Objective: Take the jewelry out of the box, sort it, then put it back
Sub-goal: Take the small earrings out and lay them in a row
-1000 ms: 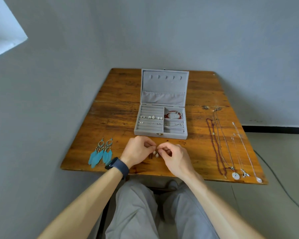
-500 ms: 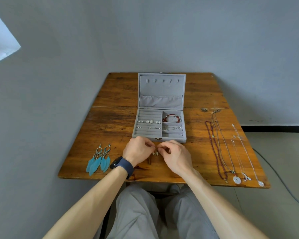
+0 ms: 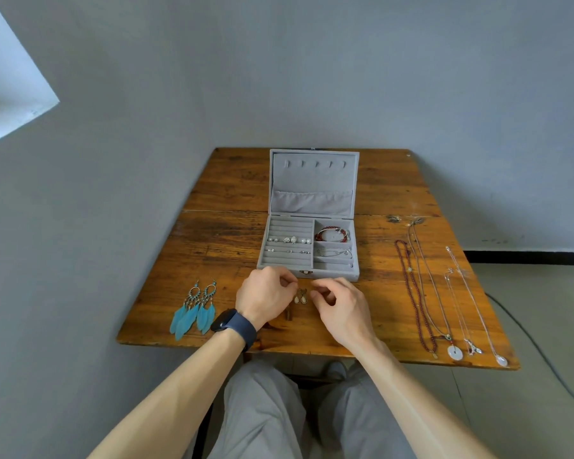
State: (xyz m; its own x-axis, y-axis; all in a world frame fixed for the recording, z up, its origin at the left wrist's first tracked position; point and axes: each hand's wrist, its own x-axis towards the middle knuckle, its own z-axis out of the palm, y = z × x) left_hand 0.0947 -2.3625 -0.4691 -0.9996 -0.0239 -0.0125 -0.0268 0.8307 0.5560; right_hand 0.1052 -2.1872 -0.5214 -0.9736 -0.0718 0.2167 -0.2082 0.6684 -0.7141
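1. Jewelry box [image 3: 328, 275]: grey, lid raised, at the middle of the wooden table [image 3: 232, 200]. The ring rolls on its left hold studs and rings [image 3: 289, 240]. The right compartments hold a red bracelet [image 3: 332, 234] and a silver bangle [image 3: 333, 252].
2. Pale drop earrings [image 3: 300, 297]: a pair, side by side on the table just in front of the box, between the two hands.
3. Left hand [image 3: 265, 298]: fingers curled, tips just beside the earring hooks. Too small to tell whether they pinch a hook.
4. Right hand [image 3: 342, 309]: fingers loosely curled around nothing, just right of the pair.
5. Change: half a second ago both hands met over the pair. They have since parted, leaving it exposed. Judgement: this pair is laid out and being released.
6. Sorted so far: blue feather earrings [image 3: 194, 309] at the left, necklaces [image 3: 444, 293] in a row at the right. The box contents are still to come out.
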